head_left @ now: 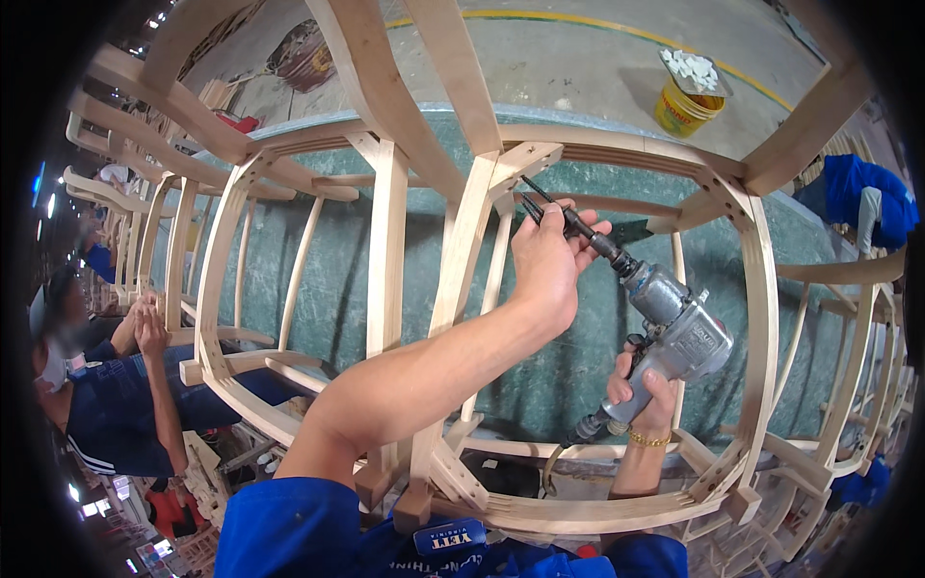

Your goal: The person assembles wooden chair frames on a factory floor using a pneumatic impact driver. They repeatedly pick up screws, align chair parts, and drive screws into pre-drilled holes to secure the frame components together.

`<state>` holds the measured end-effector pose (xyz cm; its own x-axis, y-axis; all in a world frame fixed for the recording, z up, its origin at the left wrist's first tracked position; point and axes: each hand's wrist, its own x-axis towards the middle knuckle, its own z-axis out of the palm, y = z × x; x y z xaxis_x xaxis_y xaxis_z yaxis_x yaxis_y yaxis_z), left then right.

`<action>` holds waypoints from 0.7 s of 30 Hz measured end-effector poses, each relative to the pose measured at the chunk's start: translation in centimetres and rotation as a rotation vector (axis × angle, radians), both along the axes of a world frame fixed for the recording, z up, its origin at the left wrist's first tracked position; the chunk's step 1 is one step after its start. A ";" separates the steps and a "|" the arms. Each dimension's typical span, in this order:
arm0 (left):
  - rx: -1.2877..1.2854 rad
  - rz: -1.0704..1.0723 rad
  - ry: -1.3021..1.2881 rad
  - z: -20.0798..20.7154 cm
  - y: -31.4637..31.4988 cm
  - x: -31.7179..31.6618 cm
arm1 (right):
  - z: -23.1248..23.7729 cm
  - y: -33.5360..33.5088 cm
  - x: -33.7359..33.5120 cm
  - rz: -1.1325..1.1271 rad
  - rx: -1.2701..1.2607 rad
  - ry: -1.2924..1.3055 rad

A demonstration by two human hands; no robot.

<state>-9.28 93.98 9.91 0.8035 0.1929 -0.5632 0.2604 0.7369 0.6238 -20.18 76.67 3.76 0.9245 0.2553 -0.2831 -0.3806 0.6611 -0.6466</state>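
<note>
My right hand point(644, 397), with a gold bracelet at its wrist, grips the handle of a grey pneumatic driver point(679, 332). A hose fitting point(586, 427) sits at the handle's lower end. From the driver a long black bit point(602, 243) points up and left. My left hand point(549, 252) is closed about the bit's front end, and slim dark pieces that look like screws stick out by its fingertips. The tip lies close to a wooden corner block point(525, 164) inside a pale wooden chair frame point(461, 246). Whether the tip touches the block I cannot tell.
More wooden chair frames point(226, 217) stand at left and right around a green work surface point(540, 356). A yellow bucket point(682, 108) with a tray of white pieces is on the floor beyond. Co-workers are near: one person point(116, 405) at left, another point(862, 202) at right.
</note>
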 end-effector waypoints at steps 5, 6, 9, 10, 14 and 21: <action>0.004 -0.015 0.004 0.2 0.0 0.0 | 0.2 0.1 -0.1 -0.024 -0.028 0.010; 0.005 -0.014 0.006 0.2 0.0 0.0 | 0.2 0.1 -0.1 -0.019 -0.035 0.002; 0.000 -0.011 0.056 0.3 -0.1 -0.1 | 0.1 0.1 -0.2 -0.015 -0.040 -0.009; 0.004 0.000 0.029 0.2 0.1 0.2 | 0.0 0.4 -0.1 -0.019 -0.030 -0.003; 0.000 0.079 -0.021 -0.1 0.8 0.8 | 0.3 1.9 1.0 0.004 -0.047 0.001; 0.035 0.073 -0.020 0.0 0.3 0.5 | -0.8 2.5 1.4 0.021 0.066 0.025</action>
